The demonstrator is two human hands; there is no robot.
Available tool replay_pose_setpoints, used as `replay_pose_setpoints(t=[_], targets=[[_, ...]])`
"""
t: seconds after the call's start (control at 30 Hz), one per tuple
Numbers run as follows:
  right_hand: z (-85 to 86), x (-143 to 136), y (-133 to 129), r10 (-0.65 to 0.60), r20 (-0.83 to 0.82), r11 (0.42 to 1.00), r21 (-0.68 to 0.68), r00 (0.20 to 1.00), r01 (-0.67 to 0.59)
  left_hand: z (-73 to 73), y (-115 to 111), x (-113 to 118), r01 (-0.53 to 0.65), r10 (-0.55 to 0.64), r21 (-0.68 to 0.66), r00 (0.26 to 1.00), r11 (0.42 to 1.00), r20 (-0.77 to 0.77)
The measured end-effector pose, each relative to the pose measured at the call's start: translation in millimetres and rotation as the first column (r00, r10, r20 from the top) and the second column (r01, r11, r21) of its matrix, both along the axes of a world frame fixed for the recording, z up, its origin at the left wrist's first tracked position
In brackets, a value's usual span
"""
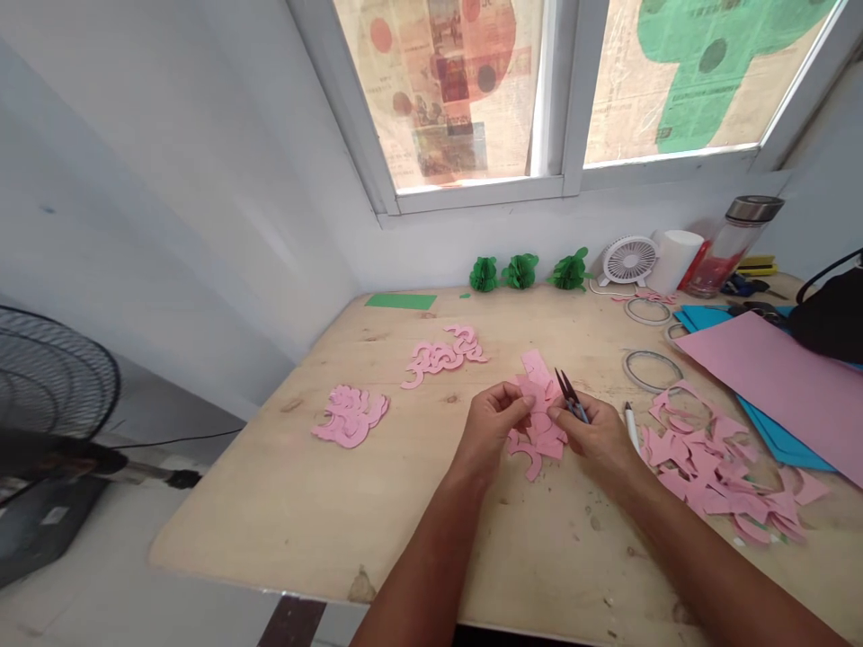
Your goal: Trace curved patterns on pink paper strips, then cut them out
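Note:
My left hand [497,422] pinches a piece of pink paper above the wooden table. On the other side of that paper, my right hand [593,436] holds small scissors [572,397] with dark blades pointing up and away, its thumb and fingertips against the paper edge. Beneath and between both hands lie cut pink paper pieces [549,440], among them a curved one. Two groups of pink cut shapes rest to the left: a cluster [351,417] and a longer row [441,356]. A heap of pink scraps [715,467] lies right of my right hand.
Along the wall stand several green paper figures [519,271], a small white fan [629,261] and a bottle [732,247]. A green strip [401,301] lies at the back left. Tape rolls [653,370], a white pen [632,425] and pink sheets [775,386] are on the right.

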State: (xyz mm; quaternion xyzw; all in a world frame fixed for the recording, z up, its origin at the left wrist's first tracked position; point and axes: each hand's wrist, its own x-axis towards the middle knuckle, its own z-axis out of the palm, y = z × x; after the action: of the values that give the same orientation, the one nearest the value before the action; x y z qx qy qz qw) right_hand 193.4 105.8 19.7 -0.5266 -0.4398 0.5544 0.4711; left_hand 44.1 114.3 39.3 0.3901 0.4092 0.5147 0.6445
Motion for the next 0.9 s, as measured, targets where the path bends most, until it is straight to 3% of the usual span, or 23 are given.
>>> replay_pose_setpoints(t=[0.13,0.23,0.43,0.63,0.9], targets=[[4.4,4,1,-0.022,-0.014,1.0,0.011,1.0,0.022,-0.4,-1,2,0.04,-0.04,-0.003,0.998,0.999,-0.05],[6.9,2,0,-0.002,-0.028,1.0,0.008,1.0,0.002,-1.8,1,3,-0.01,0.011,0.007,0.999,1.0,-0.041],[4.5,-1,-1,-0.084,-0.026,0.996,0.017,0.996,0.084,-4.9,2,3,-0.108,0.108,0.006,0.994,0.994,-0.003],[2.5,2,0,-0.181,-0.073,0.981,0.058,0.981,0.185,-5.4,-1,7,-0.064,0.064,-0.027,0.998,0.998,0.022],[6.3,-3,-6,-0.055,-0.232,0.992,0.097,0.971,0.079,-3.1,-2,11,-0.172,0.177,-0.049,0.977,0.984,0.121]])
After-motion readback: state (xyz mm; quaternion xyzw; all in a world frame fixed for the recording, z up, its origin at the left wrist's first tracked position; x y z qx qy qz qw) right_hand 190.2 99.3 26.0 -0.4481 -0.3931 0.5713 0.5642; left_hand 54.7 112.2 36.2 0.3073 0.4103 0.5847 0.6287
